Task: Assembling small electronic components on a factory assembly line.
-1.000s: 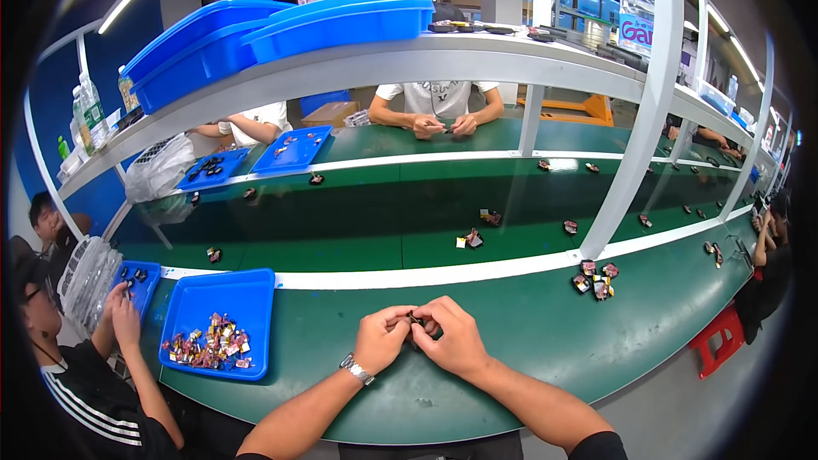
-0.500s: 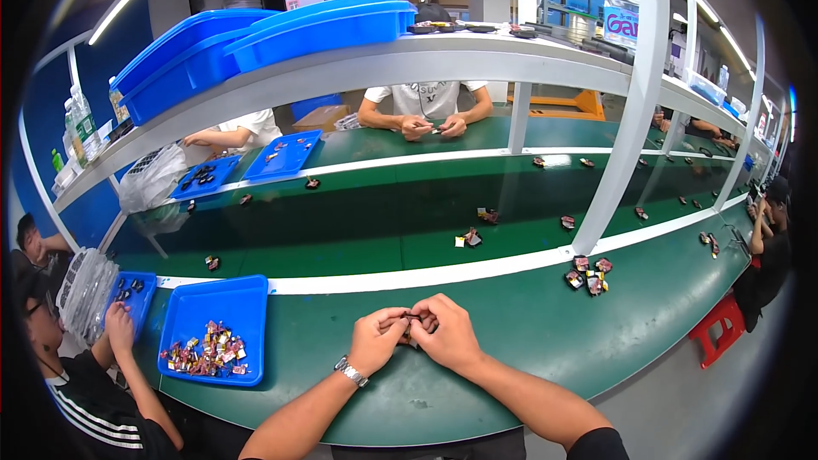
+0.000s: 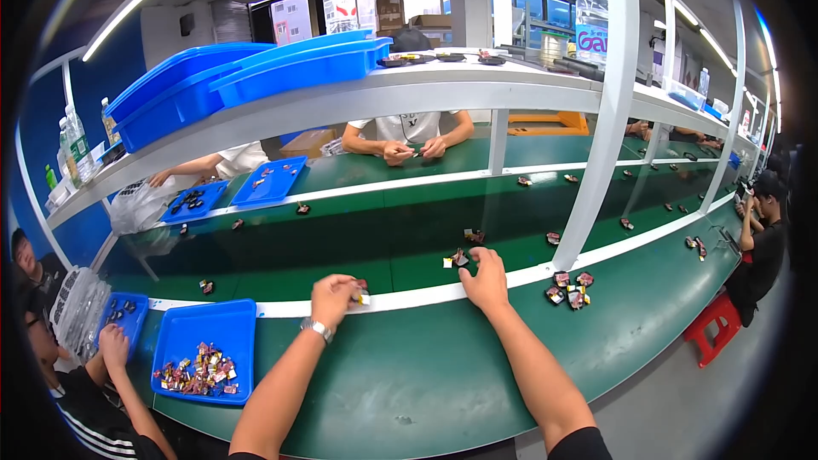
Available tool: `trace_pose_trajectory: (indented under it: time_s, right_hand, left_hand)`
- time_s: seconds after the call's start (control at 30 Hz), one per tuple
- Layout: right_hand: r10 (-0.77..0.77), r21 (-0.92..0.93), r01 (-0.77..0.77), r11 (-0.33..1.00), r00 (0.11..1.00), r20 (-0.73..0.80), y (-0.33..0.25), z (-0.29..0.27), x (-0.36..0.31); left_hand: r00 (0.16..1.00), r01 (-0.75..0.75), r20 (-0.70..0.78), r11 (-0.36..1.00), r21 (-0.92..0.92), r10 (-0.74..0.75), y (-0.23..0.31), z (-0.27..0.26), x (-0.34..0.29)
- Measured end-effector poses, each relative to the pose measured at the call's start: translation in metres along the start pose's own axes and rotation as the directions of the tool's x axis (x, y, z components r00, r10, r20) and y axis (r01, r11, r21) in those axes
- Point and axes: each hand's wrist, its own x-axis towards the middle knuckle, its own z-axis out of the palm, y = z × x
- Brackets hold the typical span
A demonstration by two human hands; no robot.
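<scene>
My left hand (image 3: 333,300), with a metal watch at its wrist, is closed on a small dark red part with a white-and-yellow tab (image 3: 364,296), above the white rail (image 3: 400,298). Farther right, my right hand (image 3: 487,281) reaches over the rail, its thumb and fingers apart and nothing seen in them. Just beyond its thumb, on the green belt, lies a small black part with a white-and-yellow tab (image 3: 458,259). A similar reddish part (image 3: 475,237) sits behind that one.
Left of my left arm stands a blue tray (image 3: 247,324) with many small tabbed parts. Several black-and-red parts (image 3: 569,290) are grouped right of my right hand, by a white post (image 3: 596,111). A shelf (image 3: 341,106) crosses above. A co-worker's hand (image 3: 113,345) is at far left.
My hands, together over the near table half a second ago, have parted and moved forward to the rail. My left hand now carries a part; my right has opened. The view has shifted slightly.
</scene>
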Motion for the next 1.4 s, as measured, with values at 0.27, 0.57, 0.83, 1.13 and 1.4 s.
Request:
trace_pose_trajectory:
  time_s: [0.27,0.57,0.83,1.13,1.4]
  right_hand:
    - [0.228,-0.095,-0.218,0.971,0.967,0.111,0.021,0.027,0.022]
    - [-0.181,0.432,0.027,0.902,0.93,0.32,-0.018,0.01,0.017]
    - [-0.523,0.477,0.35,0.806,0.799,0.296,-0.047,0.031,0.016]
    - [0.227,-0.296,-0.19,0.936,0.97,0.093,0.104,0.028,0.091]
    - [0.007,0.236,-0.06,0.97,0.975,0.22,0.079,0.018,0.06]
  left_hand:
    - [0.964,0.084,-0.252,0.799,0.595,0.087,-0.019,-0.028,0.051]
    - [0.99,0.007,0.139,0.997,0.074,-0.017,0.004,0.018,-0.018]
    - [0.828,0.429,0.538,0.795,-0.429,-0.156,0.003,0.011,-0.045]
    - [0.872,0.364,0.475,0.802,-0.474,-0.116,-0.004,0.004,-0.059]
    - [0.889,0.349,0.451,0.763,-0.545,-0.084,-0.003,0.005,-0.059]
